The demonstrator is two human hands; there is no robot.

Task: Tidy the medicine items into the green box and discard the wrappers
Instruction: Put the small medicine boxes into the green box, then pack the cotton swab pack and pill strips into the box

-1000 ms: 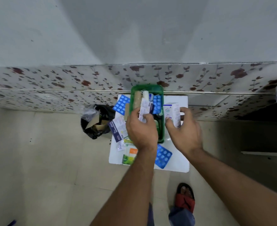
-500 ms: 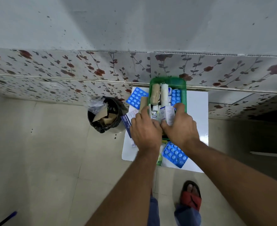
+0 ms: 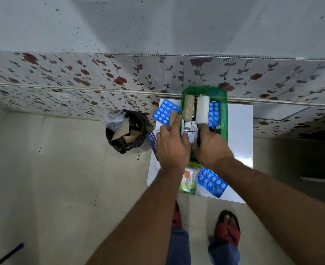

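While both hands work inside it, I see the green box [image 3: 224, 119] standing on the white table [image 3: 239, 134], its far end against the flowered wall tiles [image 3: 81, 77]. Inside lie a brown bandage roll [image 3: 188, 108] at the far left, a white gauze roll [image 3: 202, 109] just right of it, and a blue blister strip [image 3: 214, 114] along the right wall. Nearer, small white bottles and a white carton [image 3: 191, 136] with blue print stand between my hands; I cannot read that print.

My left hand [image 3: 172, 148] sits at the box's left rim, forefinger stretched out towards the brown roll, thumb touching the carton. My right hand [image 3: 212, 148] is curled over the box's contents; whether it grips anything I cannot tell.

Left of the box, on the table, lie another blue blister strip [image 3: 165, 111] and a dark blue packet [image 3: 152, 141] whose white lettering begins "MEDICATED". Near the table's front edge lie a green-and-orange sachet [image 3: 188, 180] and a third blue blister strip [image 3: 211, 181].

On the floor to the left stands a black-lined bin [image 3: 126, 131] holding brown card scraps and clear plastic.
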